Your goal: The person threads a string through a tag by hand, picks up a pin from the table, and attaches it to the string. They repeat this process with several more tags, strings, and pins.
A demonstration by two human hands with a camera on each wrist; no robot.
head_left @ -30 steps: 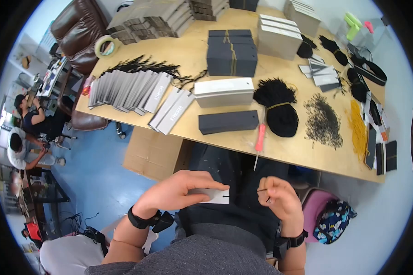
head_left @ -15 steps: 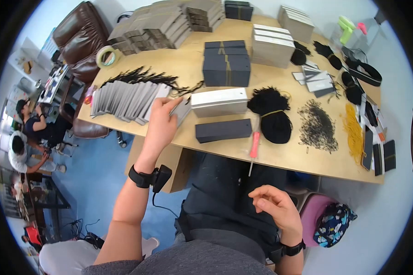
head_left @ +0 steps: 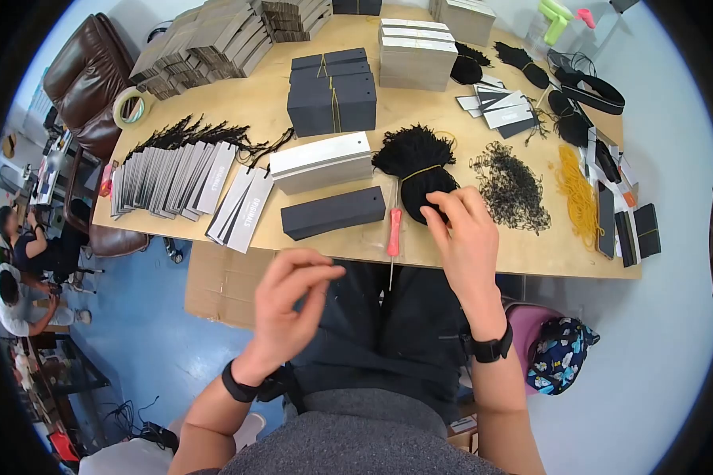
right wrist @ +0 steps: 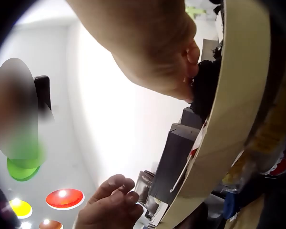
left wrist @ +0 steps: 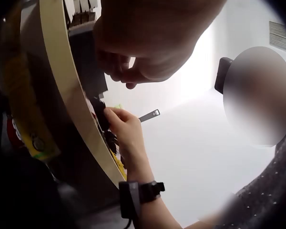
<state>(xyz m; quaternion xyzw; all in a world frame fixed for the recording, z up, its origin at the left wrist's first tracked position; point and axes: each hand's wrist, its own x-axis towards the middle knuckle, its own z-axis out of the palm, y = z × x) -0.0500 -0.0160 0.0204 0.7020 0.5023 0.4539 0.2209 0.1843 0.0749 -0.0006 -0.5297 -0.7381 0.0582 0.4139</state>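
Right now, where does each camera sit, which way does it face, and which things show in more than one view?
Head: above, looking down at the table; shows both forearms, left hand, right hand on the black string bundle.
Left wrist: under the left hand, looking across at the right hand by the table edge.
Right wrist: under the right hand, facing the string bundle; left hand low.
Shared: both hands, table edge.

A wooden table (head_left: 523, 257) stands on blue floor (head_left: 146, 317) beside a brown leather armchair (head_left: 83, 75).
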